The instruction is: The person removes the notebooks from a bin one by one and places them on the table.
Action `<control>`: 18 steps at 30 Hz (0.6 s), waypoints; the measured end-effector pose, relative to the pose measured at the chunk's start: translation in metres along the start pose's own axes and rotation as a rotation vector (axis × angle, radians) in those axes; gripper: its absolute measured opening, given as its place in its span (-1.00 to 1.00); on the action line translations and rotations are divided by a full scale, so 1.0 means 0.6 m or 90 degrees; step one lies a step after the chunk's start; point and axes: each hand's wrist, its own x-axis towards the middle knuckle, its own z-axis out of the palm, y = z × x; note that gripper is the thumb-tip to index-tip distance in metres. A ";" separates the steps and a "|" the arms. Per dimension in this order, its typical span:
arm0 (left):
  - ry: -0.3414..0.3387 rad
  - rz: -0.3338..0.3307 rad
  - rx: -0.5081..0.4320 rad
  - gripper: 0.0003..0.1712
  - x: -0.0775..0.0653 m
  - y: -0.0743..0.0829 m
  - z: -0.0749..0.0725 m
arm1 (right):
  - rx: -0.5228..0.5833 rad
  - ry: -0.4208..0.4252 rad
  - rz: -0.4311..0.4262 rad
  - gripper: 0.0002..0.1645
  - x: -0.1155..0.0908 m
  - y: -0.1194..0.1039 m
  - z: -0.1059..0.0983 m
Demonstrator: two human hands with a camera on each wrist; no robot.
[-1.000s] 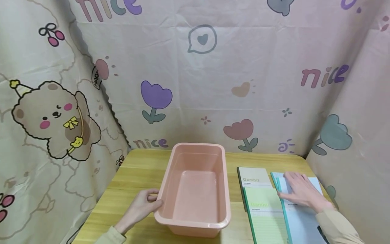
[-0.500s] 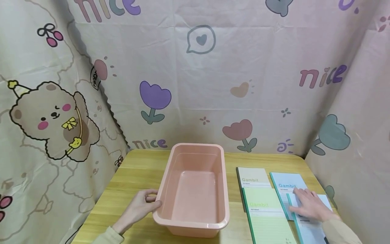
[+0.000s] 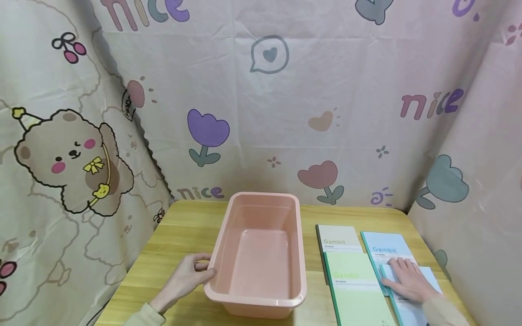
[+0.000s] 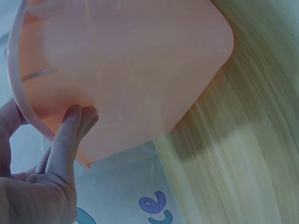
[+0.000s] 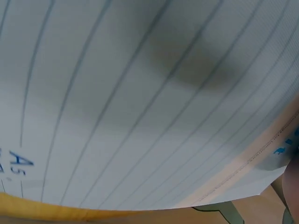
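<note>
My left hand grips the near left corner of a pink plastic basin, thumb over the rim. In the left wrist view, its fingers lie along the outer wall under the lip. My right hand rests on a light-blue notebook, fingers extended over the cover and thumb at its spine side. This notebook overlaps the lower part of a second blue notebook. Ruled lines and an "A5" mark on a notebook cover fill the right wrist view.
Left of the blue pair, a green notebook overlaps a grey one. All lie on a wooden table, right of the basin. A patterned curtain hangs behind the table and along both sides.
My right hand has drawn the upper blue notebook toward me and to the right, then slightly left, uncovering more of the one beneath. My left hand and the basin have stayed put.
</note>
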 end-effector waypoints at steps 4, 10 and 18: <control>0.001 -0.002 0.000 -0.35 0.001 -0.001 -0.001 | -0.006 0.007 0.016 -0.31 0.005 -0.003 0.011; -0.006 0.000 -0.010 -0.36 0.002 -0.001 -0.001 | -0.010 0.041 0.006 -0.37 0.017 -0.004 0.020; -0.011 0.011 -0.017 -0.37 0.003 -0.005 -0.003 | 0.101 0.132 0.050 -0.32 0.020 -0.015 0.003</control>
